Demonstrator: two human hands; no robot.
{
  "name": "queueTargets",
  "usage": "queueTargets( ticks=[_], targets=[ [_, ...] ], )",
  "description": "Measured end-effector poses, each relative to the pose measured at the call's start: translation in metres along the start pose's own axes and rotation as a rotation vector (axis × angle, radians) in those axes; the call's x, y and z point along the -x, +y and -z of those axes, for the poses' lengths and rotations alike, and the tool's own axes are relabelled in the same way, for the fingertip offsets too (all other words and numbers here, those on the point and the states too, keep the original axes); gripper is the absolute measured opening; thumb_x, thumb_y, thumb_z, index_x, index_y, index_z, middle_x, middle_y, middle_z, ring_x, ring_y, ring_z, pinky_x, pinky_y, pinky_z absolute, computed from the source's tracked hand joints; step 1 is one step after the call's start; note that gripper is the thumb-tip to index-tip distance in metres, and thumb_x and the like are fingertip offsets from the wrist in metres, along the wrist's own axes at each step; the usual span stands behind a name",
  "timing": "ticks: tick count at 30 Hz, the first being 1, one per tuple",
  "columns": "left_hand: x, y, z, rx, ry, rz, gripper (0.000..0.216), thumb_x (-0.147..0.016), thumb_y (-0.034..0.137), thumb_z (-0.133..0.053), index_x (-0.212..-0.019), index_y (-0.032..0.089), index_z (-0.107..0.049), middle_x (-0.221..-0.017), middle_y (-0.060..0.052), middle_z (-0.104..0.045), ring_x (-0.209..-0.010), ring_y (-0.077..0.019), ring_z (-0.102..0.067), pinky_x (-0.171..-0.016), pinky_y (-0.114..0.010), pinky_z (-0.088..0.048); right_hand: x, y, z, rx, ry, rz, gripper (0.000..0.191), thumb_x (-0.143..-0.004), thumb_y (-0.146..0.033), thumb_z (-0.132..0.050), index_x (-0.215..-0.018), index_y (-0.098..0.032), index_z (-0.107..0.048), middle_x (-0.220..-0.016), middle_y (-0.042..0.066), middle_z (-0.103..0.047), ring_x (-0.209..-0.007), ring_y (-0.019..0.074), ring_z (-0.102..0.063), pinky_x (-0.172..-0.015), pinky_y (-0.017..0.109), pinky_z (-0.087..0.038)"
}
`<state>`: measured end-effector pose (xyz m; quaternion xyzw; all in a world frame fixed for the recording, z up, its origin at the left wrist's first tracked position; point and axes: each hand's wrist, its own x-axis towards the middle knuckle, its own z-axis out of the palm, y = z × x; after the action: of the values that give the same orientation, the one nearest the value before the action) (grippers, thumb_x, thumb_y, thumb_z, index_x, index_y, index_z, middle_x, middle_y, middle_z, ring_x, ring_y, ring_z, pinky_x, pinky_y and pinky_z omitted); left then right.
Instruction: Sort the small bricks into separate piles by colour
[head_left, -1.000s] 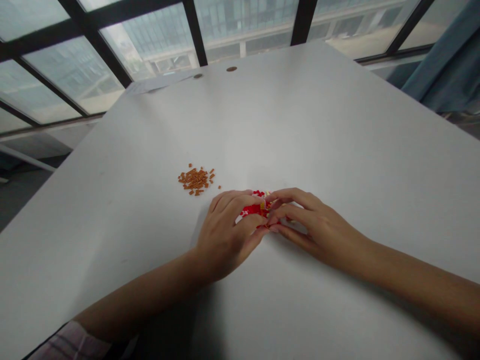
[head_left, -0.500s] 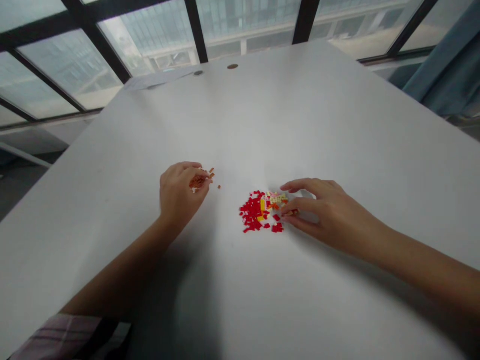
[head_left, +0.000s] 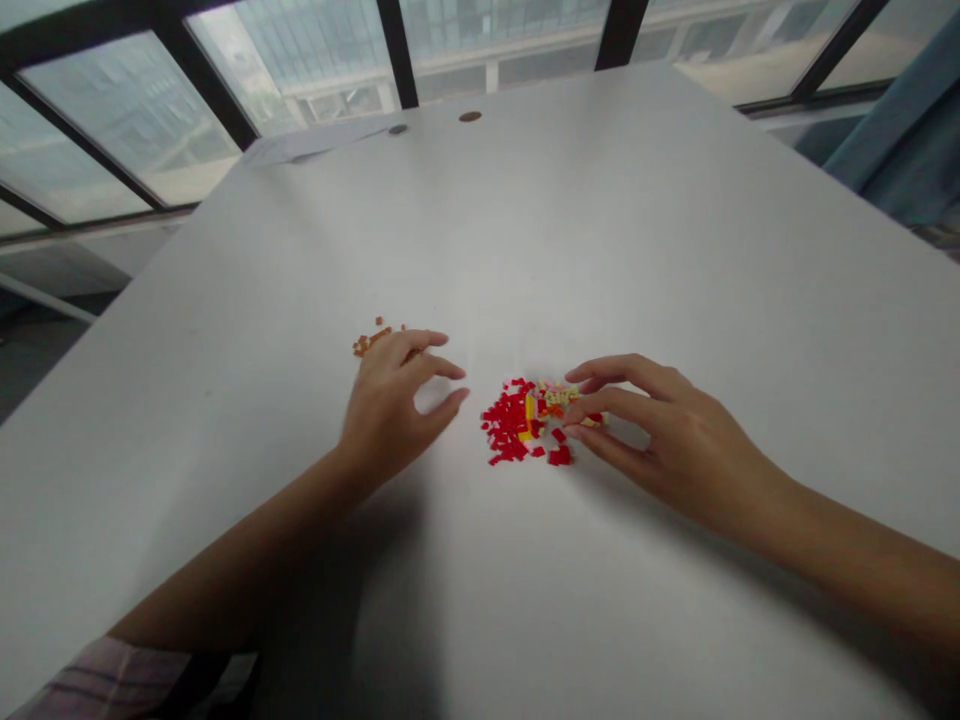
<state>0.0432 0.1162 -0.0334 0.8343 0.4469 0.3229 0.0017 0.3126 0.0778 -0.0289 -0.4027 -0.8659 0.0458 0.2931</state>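
My left hand (head_left: 394, 400) hovers between two groups of small toy building bricks, thumb and fingers spread, with nothing seen in them. Partly hidden behind it lies a scatter of orange-brown bricks (head_left: 363, 345). My right hand (head_left: 664, 425) reaches in at the right edge of the other group. Its index finger is raised, and the thumb and middle fingertips are a little apart among the bricks. I see no brick clearly gripped there. This group has many red bricks (head_left: 506, 425), a few yellow bricks (head_left: 529, 408) and cream bricks (head_left: 561, 397); the fingers cover some of it.
Both groups lie on a wide white table (head_left: 480, 560). At its far edge are two round discs or hole covers (head_left: 470, 117) and a flat white sheet (head_left: 300, 148). Windows with dark frames stand beyond, and a blue curtain (head_left: 900, 150) hangs at the right.
My left hand has moved right, away from the orange-brown bricks, and its fingers have opened; more of those bricks now show. My right hand stays at the red group. The view has shifted slightly.
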Motion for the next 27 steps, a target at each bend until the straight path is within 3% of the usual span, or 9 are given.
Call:
queueTargets(
  ticks=[4,7,12,17,21,27],
  targets=[
    [0.007,0.041,0.001,0.096,-0.059,-0.148,0.006,-0.082,0.025,-0.073,-0.085,0.021,-0.069,-0.116,-0.008,-0.067,-0.112,-0.0250,-0.061,-0.098,-0.045,-0.047,-0.001,-0.016,0.004,-0.084,0.015,0.005,0.008,-0.092,-0.022,-0.059,-0.088,-0.020,-0.065,-0.106,0.010,-0.066,-0.089,0.0200,-0.067,-0.078,0.037,-0.054],
    [0.010,0.058,0.000,0.121,-0.073,-0.230,0.011,-0.083,0.026,-0.072,-0.091,0.020,-0.068,-0.115,-0.010,-0.067,-0.111,-0.0259,-0.061,-0.095,-0.044,-0.048,-0.002,-0.021,0.004,-0.108,0.013,0.013,0.009,-0.092,-0.024,-0.058,-0.089,-0.020,-0.065,-0.105,0.010,-0.066,-0.093,0.0212,-0.066,-0.080,0.038,-0.054],
    [0.010,0.062,-0.001,0.107,-0.039,-0.266,0.009,-0.085,0.024,-0.071,-0.087,0.019,-0.064,-0.113,-0.010,-0.067,-0.109,-0.0250,-0.061,-0.095,-0.043,-0.048,-0.003,-0.025,0.000,-0.126,0.013,0.019,0.010,-0.092,-0.021,-0.057,-0.089,-0.020,-0.066,-0.108,0.010,-0.066,-0.097,0.0216,-0.065,-0.082,0.038,-0.054],
    [0.010,0.065,0.001,0.056,-0.025,-0.212,0.002,-0.085,0.020,-0.067,-0.084,0.019,-0.065,-0.110,-0.009,-0.069,-0.106,-0.0248,-0.062,-0.094,-0.043,-0.047,-0.003,-0.026,0.002,-0.098,0.035,0.066,0.015,-0.094,-0.020,-0.055,-0.095,-0.019,-0.070,-0.108,0.012,-0.066,-0.095,0.0209,-0.064,-0.081,0.038,-0.053],
    [0.009,0.054,0.004,-0.065,-0.036,-0.142,0.004,-0.085,0.020,-0.066,-0.083,0.022,-0.068,-0.111,-0.007,-0.070,-0.106,-0.0259,-0.063,-0.095,-0.046,-0.045,-0.001,-0.015,0.009,0.010,0.018,0.075,0.016,-0.094,-0.020,-0.055,-0.097,-0.021,-0.071,-0.111,0.012,-0.066,-0.096,0.0235,-0.065,-0.081,0.042,-0.050],
    [0.005,-0.005,0.007,-0.272,0.019,0.124,0.006,-0.084,0.027,-0.067,-0.081,0.026,-0.072,-0.107,-0.004,-0.072,-0.103,-0.0260,-0.064,-0.095,-0.048,-0.044,0.004,0.004,0.017,0.202,-0.174,0.019,0.008,-0.086,-0.024,-0.065,-0.087,-0.025,-0.073,-0.098,0.008,-0.067,-0.076,0.0221,-0.065,-0.072,0.042,-0.045]
  ],
)
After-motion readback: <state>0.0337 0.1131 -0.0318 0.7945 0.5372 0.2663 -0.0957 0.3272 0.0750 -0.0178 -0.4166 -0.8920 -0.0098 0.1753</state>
